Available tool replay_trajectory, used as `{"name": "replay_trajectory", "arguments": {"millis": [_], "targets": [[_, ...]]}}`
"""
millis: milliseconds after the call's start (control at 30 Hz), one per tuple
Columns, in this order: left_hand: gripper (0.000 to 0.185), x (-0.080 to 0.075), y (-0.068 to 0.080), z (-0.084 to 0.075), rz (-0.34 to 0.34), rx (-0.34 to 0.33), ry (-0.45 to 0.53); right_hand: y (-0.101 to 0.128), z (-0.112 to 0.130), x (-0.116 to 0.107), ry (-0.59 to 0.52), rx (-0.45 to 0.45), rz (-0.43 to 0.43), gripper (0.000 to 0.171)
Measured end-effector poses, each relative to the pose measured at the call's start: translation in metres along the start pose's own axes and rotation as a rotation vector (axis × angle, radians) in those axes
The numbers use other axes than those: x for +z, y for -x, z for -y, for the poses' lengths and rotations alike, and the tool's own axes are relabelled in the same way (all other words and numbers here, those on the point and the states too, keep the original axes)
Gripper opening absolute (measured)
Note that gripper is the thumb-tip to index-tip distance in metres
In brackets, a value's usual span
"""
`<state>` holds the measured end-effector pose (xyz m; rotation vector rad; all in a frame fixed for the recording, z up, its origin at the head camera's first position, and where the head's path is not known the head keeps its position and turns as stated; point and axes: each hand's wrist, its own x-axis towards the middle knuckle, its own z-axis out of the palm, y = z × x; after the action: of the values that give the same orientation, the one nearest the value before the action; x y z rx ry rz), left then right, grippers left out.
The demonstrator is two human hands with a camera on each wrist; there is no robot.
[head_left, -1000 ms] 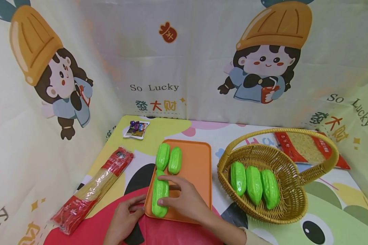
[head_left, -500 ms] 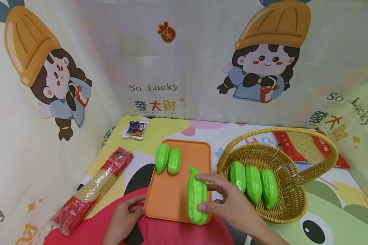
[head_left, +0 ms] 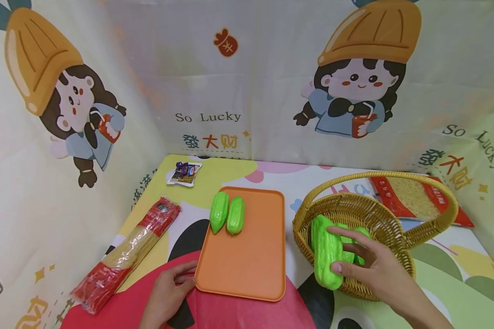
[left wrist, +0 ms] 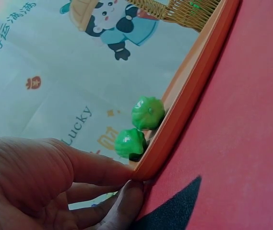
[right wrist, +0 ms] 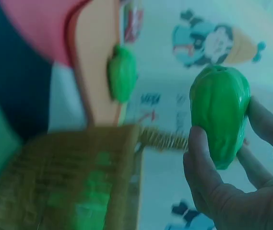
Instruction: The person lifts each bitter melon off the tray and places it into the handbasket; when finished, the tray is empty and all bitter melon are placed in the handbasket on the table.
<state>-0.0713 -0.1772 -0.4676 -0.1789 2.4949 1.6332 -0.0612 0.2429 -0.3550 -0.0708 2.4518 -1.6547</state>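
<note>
My right hand [head_left: 380, 269] pinches a glossy green ridged bitter melon [head_left: 327, 256] between thumb and fingers, above the left part of the wicker basket [head_left: 395, 278]. In the right wrist view the held bitter melon [right wrist: 220, 115] is apart from the basket. Other bitter melons lie in the basket, partly hidden behind the held one and my fingers. At the near left corner of the orange tray [head_left: 243, 269], my left hand [head_left: 169, 290] grips the rim with thumb and finger. Two bitter melons [head_left: 219, 212] lie side by side at the tray's far left.
A long red-ended pack of noodles [head_left: 127, 253] lies left of the tray. Behind it sits a small snack packet [head_left: 184, 174]. A red bag of pasta [head_left: 416, 196] lies behind the basket, whose tall handle [head_left: 378, 175] arches over it. Printed cloth hangs behind.
My right hand has lifted the third bitter melon from the tray's near left and carried it right, over the basket. My left hand has stayed at the tray's corner.
</note>
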Motion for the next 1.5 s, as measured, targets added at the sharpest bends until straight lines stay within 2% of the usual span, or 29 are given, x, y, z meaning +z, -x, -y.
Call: {"name": "replay_trajectory", "arguments": {"millis": [100,267,433,800,1167,1500], "targets": [[0.035,0.0,0.0,0.0,0.001,-0.005,0.005,-0.008,-0.01,-0.015,0.07,0.007,-0.026,0.066],[0.036,0.0,0.0,0.0,0.001,-0.021,-0.006,-0.025,-0.029,-0.034,0.084,0.013,-0.004,0.066],[0.036,0.001,-0.001,0.001,0.007,-0.015,-0.013,-0.036,-0.044,-0.042,0.125,0.028,0.014,0.065],[0.036,0.001,0.0,0.003,0.016,-0.03,-0.023,-0.048,-0.053,-0.04,0.216,0.042,0.033,0.067],[0.036,0.001,-0.001,0.002,0.009,-0.003,-0.016,-0.052,-0.052,-0.038,0.286,0.027,0.028,0.065],[0.036,0.001,0.0,0.0,-0.003,-0.012,-0.022,-0.056,-0.052,-0.038,0.304,0.011,0.032,0.062]]}}
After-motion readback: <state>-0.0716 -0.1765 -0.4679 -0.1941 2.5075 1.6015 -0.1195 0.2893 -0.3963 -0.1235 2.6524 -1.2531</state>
